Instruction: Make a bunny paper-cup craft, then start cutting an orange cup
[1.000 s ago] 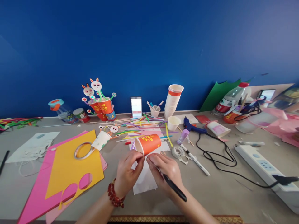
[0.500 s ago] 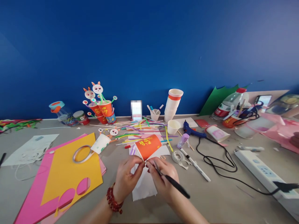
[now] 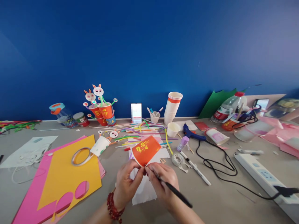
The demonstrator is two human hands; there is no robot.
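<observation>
An orange paper cup with yellow lettering is held tilted on its side just above the table, its rim toward me. My left hand, with a red bead bracelet at the wrist, pinches the cup's rim from the left. My right hand grips a black pen, whose tip meets the cup's rim where the two hands touch. A white sheet of paper lies under both hands.
Yellow and pink foam sheets with a tape ring lie at left. Straws, a cup stack, bunny cup crafts, a blue glue gun, a white marker and a power strip crowd the table.
The cup has tipped so its lettered orange side faces up more, and it sits slightly lower and nearer. Both hands stay pinched at its rim; the view has dipped a little.
</observation>
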